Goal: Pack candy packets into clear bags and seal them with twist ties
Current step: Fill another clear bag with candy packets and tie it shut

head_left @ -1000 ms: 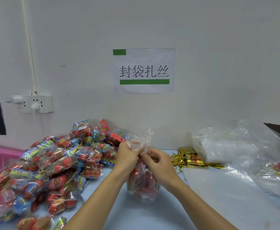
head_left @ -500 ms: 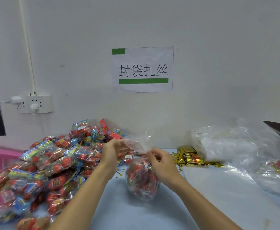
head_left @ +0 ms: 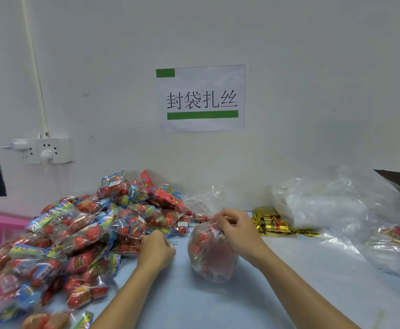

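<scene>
White wall fills the back of the shot, with a printed sign [head_left: 201, 98] taped at its middle and a power strip [head_left: 43, 150] off to the left. Below it runs the pale blue surface [head_left: 218, 302], and it is busy. Biggest thing on it is the heap of candy packets [head_left: 75, 236], red and blue wrappers spilling across the whole left side. Over on the right lies a loose stack of clear bags [head_left: 325, 205], crumpled and shiny, and just in front of them a bundle of gold twist ties [head_left: 271, 223].

Now to the action in the middle. A filled bag [head_left: 209, 255] stands on the surface, packed with red candy, its neck gathered at the top. The right hand [head_left: 238, 230] sits on that neck, fingers curled and pinching the bunched plastic to keep it closed. The left hand [head_left: 156, 250] is down at the surface beside the heap, apart from the bag, fingers curled in; a single twist tie [head_left: 174, 244] lies just at its fingertips, though whether it is actually pinched cannot be told from here.

So filling looks done for this bag, and sealing is the step in hand. The next move calls for that tie to be brought up to the gathered neck, wrapped just under the right hand's pinch and twisted tight, without letting the plastic spring open.
</scene>
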`<move>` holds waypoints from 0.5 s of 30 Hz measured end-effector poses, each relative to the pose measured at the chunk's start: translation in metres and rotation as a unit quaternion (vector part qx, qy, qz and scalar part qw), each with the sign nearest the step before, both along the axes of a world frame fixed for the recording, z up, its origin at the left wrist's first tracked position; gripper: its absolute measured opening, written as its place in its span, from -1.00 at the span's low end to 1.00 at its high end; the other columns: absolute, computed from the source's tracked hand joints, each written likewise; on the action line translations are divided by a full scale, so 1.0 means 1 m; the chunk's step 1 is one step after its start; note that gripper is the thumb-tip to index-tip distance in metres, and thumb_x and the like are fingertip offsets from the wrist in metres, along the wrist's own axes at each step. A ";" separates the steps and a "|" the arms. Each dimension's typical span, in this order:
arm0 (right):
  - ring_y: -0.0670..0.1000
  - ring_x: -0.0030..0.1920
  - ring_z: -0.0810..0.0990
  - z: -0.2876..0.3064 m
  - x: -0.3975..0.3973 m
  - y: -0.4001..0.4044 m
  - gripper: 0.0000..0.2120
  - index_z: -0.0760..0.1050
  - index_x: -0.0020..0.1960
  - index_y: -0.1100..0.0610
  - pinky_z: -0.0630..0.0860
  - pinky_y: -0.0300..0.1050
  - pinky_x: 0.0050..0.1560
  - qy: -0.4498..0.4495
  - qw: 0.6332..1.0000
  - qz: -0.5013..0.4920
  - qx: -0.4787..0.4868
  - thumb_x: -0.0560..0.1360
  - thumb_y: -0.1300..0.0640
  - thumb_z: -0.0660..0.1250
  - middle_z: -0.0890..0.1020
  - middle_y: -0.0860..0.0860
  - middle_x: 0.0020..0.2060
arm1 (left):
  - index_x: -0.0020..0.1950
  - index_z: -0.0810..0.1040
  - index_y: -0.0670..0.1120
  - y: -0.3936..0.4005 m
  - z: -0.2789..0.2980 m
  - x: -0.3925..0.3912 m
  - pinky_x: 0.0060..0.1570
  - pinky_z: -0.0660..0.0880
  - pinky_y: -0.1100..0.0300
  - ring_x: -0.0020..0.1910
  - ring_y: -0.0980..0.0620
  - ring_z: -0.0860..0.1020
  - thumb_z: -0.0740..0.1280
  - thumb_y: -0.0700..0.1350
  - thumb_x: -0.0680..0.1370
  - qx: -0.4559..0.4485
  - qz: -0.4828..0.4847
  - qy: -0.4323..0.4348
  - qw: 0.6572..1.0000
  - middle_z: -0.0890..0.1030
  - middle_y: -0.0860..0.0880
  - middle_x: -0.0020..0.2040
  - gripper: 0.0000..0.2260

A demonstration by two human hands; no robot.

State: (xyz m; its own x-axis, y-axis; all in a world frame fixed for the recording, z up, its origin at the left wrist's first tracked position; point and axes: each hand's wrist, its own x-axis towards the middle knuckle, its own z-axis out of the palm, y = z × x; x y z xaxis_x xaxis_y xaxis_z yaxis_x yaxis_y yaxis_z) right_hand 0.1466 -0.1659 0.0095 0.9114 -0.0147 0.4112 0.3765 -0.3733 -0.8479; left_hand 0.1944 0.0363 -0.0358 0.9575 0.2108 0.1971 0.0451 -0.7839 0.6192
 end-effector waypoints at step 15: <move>0.16 -0.03 0.64 0.003 -0.003 -0.002 -0.78 0.68 -0.03 0.22 0.54 -0.03 0.00 0.015 1.000 0.020 0.001 0.64 0.19 0.28 0.70 0.18 -0.11 | -0.15 0.51 -0.16 -0.017 0.017 -0.008 -0.29 0.50 0.16 -0.37 0.05 0.56 0.28 -0.23 0.58 -0.078 -0.113 -0.048 0.989 0.65 -0.05 -0.31 -0.88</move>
State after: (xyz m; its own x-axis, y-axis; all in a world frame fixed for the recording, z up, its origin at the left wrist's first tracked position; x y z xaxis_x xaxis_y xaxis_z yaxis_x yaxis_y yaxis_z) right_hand 0.1438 -0.1683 0.0125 0.9235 0.0207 0.3830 0.3646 -0.3570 -0.8600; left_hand 0.1860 0.0189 -0.0191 0.9622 0.0279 0.2708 -0.1852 -0.6619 0.7264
